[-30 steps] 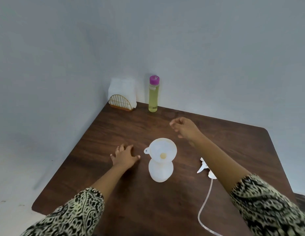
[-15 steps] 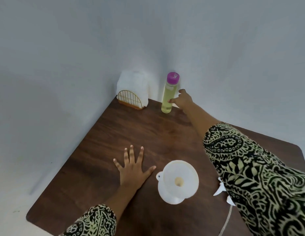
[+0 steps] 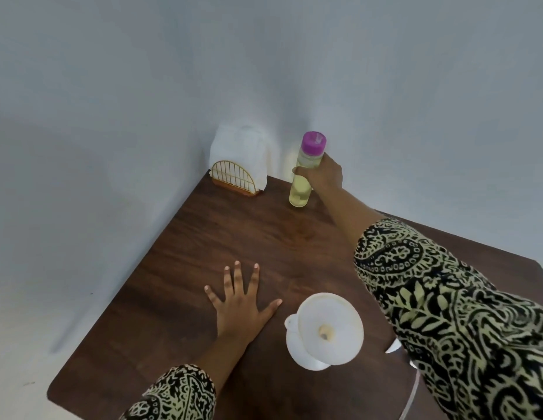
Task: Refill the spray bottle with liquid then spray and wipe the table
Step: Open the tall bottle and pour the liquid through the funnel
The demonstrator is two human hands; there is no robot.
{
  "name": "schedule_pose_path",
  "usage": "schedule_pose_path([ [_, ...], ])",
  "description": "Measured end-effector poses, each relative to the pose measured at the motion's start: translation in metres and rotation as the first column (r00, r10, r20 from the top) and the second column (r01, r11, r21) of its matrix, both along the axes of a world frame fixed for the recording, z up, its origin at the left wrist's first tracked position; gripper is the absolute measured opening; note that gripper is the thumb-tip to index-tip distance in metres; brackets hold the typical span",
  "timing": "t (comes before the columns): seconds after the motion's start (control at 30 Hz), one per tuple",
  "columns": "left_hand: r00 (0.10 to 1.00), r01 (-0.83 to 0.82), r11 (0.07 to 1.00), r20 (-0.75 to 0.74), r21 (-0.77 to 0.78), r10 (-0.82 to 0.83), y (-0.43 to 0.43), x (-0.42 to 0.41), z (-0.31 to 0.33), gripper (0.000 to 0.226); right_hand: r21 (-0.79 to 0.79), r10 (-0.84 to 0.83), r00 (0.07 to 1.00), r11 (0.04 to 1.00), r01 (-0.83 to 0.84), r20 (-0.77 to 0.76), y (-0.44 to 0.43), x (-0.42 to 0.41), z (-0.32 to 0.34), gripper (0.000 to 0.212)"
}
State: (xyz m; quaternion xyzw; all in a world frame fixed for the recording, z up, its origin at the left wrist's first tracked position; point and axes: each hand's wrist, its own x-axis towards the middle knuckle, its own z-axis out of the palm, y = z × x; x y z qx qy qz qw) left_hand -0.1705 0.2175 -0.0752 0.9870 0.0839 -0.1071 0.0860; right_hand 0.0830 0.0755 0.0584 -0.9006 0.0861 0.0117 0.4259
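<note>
Head view, wood table [image 3: 233, 237] in grey corner [image 3: 279, 101], right grip [image 3: 323, 174] round bottle [image 3: 300, 192], left grip [image 3: 239, 307] spread.

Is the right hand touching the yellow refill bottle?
Touching. The head view shows the right hand wrapped around the yellow refill bottle, thumb across its front.

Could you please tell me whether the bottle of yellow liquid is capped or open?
Capped: the purple cap sits atop the bottle, while the right hand grips its body.
</note>
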Motion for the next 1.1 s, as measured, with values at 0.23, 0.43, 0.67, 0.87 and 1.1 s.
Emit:
schedule_pose_path([
  [0.23, 0.989, -0.003, 0.999, -0.15, -0.044, -0.004, 0.001, -0.001, 0.017, 0.109, 0.06, 0.149, 0.976, 0.985, -0.16, 0.156, -0.032, -0.081, 0.081, 0.037],
  [0.43, 0.963, -0.234, 0.79, -0.248, -0.567, 0.107, 0.027, 0.007, 0.08, 0.07, 0.077, 0.263, 0.917, 0.951, -0.298, 0.3, -0.063, -0.18, 0.175, 0.035],
  [0.67, 0.898, 0.277, 0.344, 0.369, -0.897, 0.24, 0.026, -0.031, 0.272, 0.03, 0.153, 0.385, 0.835, 0.868, -0.472, 0.393, -0.051, -0.286, 0.228, 0.05],
  [0.87, 0.787, 0.616, 0.084, 0.607, -0.783, -0.111, 0.023, -0.091, 0.387, 0.045, 0.179, 0.516, 0.782, 0.782, -0.597, 0.351, -0.016, -0.347, 0.224, 0.022],
  [1.1, 0.743, 0.665, 0.415, 0.498, -0.621, -0.447, 0.047, -0.122, 0.381, 0.041, 0.189, 0.542, 0.811, 0.792, -0.581, 0.22, 0.009, -0.391, 0.184, 0.026],
])
